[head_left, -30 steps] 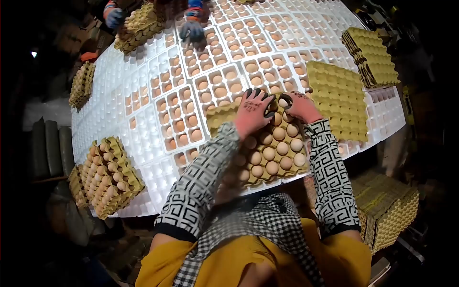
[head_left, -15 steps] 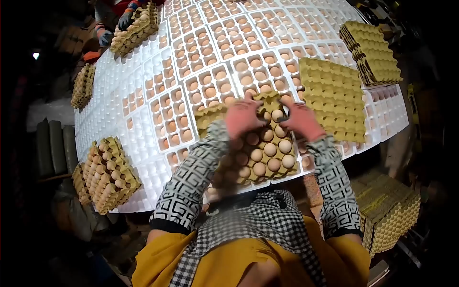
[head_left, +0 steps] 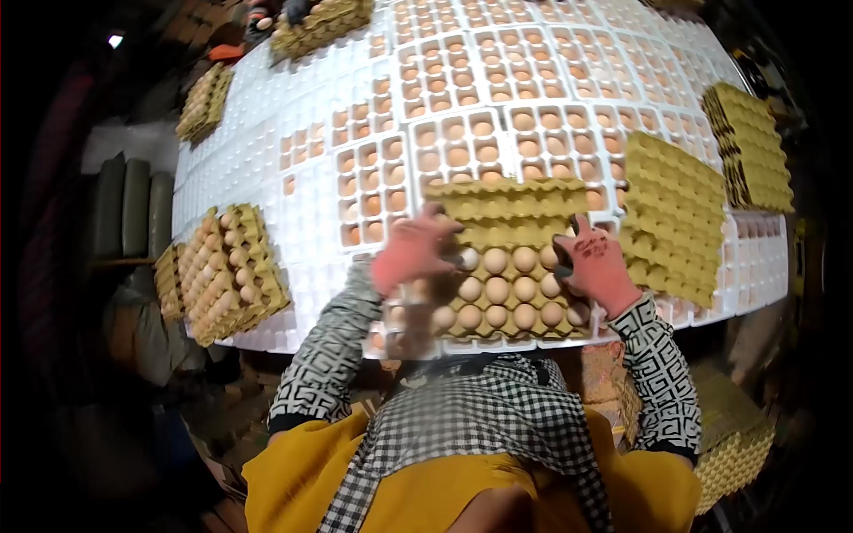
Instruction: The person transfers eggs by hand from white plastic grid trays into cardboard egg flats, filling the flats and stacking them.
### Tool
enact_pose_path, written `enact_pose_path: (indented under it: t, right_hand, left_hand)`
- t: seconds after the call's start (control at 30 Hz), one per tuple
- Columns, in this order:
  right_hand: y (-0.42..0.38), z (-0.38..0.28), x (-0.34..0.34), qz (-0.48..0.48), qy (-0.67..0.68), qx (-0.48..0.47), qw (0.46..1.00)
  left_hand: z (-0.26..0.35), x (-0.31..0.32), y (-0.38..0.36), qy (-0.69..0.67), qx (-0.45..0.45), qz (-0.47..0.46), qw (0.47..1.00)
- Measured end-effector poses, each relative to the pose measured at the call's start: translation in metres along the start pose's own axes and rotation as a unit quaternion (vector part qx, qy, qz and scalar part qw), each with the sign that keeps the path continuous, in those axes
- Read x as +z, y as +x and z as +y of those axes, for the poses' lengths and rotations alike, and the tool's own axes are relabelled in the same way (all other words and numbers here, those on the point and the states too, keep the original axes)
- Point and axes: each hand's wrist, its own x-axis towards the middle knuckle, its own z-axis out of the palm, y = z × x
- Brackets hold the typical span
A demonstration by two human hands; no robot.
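A yellow-green pulp egg tray (head_left: pixel 520 209) lies in front of me. Its nearer rows carry brown eggs (head_left: pixel 524 289); the far rows show bare cups. At the tray's left side, my left hand (head_left: pixel 413 253), in a pink glove, has its fingers curled beside a pale egg (head_left: pixel 467 258); its grip is partly hidden. My right hand (head_left: pixel 600 262), also pink-gloved, is over the tray's right edge, fingers curled round a pale, mostly hidden egg (head_left: pixel 570 233). Beyond and to the left, white plastic trays (head_left: pixel 456 113) hold eggs in their cups.
Pulp trays (head_left: pixel 671 213) lie to the right, with another stack (head_left: pixel 751 147) behind. Stacked trays of eggs (head_left: pixel 231 275) stand at the left corner. At the far left, another person's gloved hand (head_left: pixel 298 11) is at a pulp tray (head_left: pixel 324 28). More trays (head_left: pixel 733 462) are stacked below right.
My hands have moved apart, to the two sides of the pulp tray. A row where eggs showed between my fingers now shows bare cups. The view has turned and shifted.
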Motion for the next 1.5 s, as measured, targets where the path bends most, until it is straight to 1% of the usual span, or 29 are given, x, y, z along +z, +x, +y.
enact_pose_path:
  t: [0.03, 0.07, 0.13, 0.17, 0.23, 0.3, 0.33, 0.37, 0.43, 0.47, 0.5, 0.53, 0.6, 0.63, 0.7, 0.77, 0.83, 0.9, 0.93, 0.97, 1.0, 1.07, 1.1, 1.17, 1.23, 1.37, 1.43, 1.47, 1.5]
  right_hand:
    - [0.01, 0.0, 0.031, 0.044, -0.096, -0.035, 0.994]
    - [0.02, 0.016, 0.071, 0.048, -0.143, -0.027, 0.988]
    - [0.029, 0.007, 0.068, 0.032, -0.16, -0.038, 0.986]
    - [0.022, -0.001, 0.038, 0.024, -0.123, -0.043, 0.991]
    - [0.011, -0.012, -0.001, 0.025, -0.037, -0.035, 0.998]
    - [0.003, 0.005, 0.021, 0.127, 0.132, 0.019, 0.983]
    - [0.001, -0.01, 0.0, 0.108, 0.167, 0.082, 0.976]
    - [0.001, -0.012, -0.001, 0.131, 0.275, 0.114, 0.946]
    - [0.018, -0.041, -0.004, 0.208, 0.494, 0.103, 0.838]
    - [0.035, -0.067, -0.017, 0.199, 0.495, 0.11, 0.839]
    - [0.058, -0.094, -0.024, 0.202, 0.455, 0.05, 0.866]
    - [0.084, -0.127, -0.031, 0.188, 0.442, -0.003, 0.877]
    - [0.142, -0.208, -0.023, 0.178, 0.469, -0.049, 0.863]
    - [0.174, -0.243, -0.022, 0.14, 0.448, -0.057, 0.881]
    - [0.24, -0.314, -0.001, 0.136, 0.525, -0.039, 0.839]
    - [0.304, -0.363, 0.023, 0.137, 0.453, -0.021, 0.881]
    - [0.349, -0.396, 0.051, 0.143, 0.275, 0.002, 0.951]
    - [0.358, -0.41, 0.065, 0.081, 0.155, 0.048, 0.983]
    - [0.354, -0.414, 0.077, 0.147, 0.14, 0.039, 0.978]
    - [0.349, -0.416, 0.087, 0.215, 0.119, 0.028, 0.969]
    - [0.345, -0.416, 0.095, 0.25, 0.124, -0.002, 0.96]
    - [0.334, -0.406, 0.112, 0.225, 0.07, -0.079, 0.969]
    - [0.328, -0.399, 0.118, 0.201, 0.026, -0.1, 0.974]
    - [0.303, -0.381, 0.113, 0.198, 0.072, -0.122, 0.97]
    - [0.257, -0.352, 0.082, 0.224, 0.154, -0.151, 0.95]
    - [0.139, -0.233, 0.031, 0.214, 0.31, -0.117, 0.919]
    - [0.069, -0.164, 0.021, 0.284, 0.281, 0.004, 0.917]
    - [0.043, -0.136, 0.008, 0.278, 0.342, 0.063, 0.895]
    - [0.019, -0.104, 0.015, 0.303, 0.444, 0.107, 0.836]
  left_hand:
    - [0.02, 0.006, 0.006, 0.077, -0.05, -0.099, 0.991]
    - [0.022, 0.015, 0.006, 0.132, -0.032, -0.113, 0.984]
    - [0.017, 0.03, 0.006, 0.195, 0.062, -0.036, 0.978]
    - [0.016, 0.027, 0.004, 0.193, 0.073, -0.023, 0.978]
    - [0.002, 0.022, -0.006, 0.093, 0.036, -0.016, 0.995]
    - [-0.027, 0.029, -0.027, -0.095, 0.07, 0.107, 0.987]
    - [-0.036, 0.024, -0.04, -0.15, 0.012, 0.087, 0.985]
    - [-0.051, 0.029, -0.051, -0.157, 0.025, 0.139, 0.977]
    - [-0.081, 0.036, -0.068, -0.335, -0.039, 0.155, 0.928]
    - [-0.1, 0.039, -0.076, -0.322, -0.06, 0.255, 0.91]
    - [-0.126, 0.034, -0.082, -0.282, -0.087, 0.352, 0.888]
    - [-0.159, 0.028, -0.088, -0.389, -0.125, 0.394, 0.823]
    - [-0.243, 0.032, -0.088, -0.444, -0.207, 0.522, 0.698]
    - [-0.263, -0.001, -0.097, -0.431, -0.186, 0.486, 0.738]
    - [-0.309, -0.014, -0.101, -0.528, -0.278, 0.299, 0.745]
    - [-0.326, -0.018, -0.099, -0.552, -0.295, 0.284, 0.726]
    - [-0.326, -0.016, -0.095, -0.638, -0.24, 0.398, 0.614]
    - [-0.324, -0.011, -0.087, -0.575, -0.217, 0.53, 0.585]
    - [-0.331, -0.007, -0.085, -0.436, -0.199, 0.571, 0.666]
    - [-0.336, -0.005, -0.083, -0.28, -0.192, 0.612, 0.714]
    - [-0.337, -0.001, -0.081, -0.246, -0.207, 0.584, 0.746]
    - [-0.359, 0.022, -0.074, -0.135, -0.236, 0.496, 0.825]
    - [-0.377, 0.048, -0.068, -0.049, -0.248, 0.495, 0.831]
    - [-0.388, 0.054, -0.067, -0.017, -0.218, 0.461, 0.86]
    - [-0.379, 0.05, -0.066, 0.051, -0.211, 0.463, 0.859]
    - [-0.356, 0.04, -0.046, 0.129, -0.289, 0.277, 0.907]
    - [-0.347, 0.023, -0.032, 0.101, -0.34, 0.249, 0.901]
    - [-0.331, 0.018, -0.029, 0.09, -0.31, 0.304, 0.896]
    - [-0.314, 0.01, -0.027, 0.079, -0.282, 0.363, 0.885]
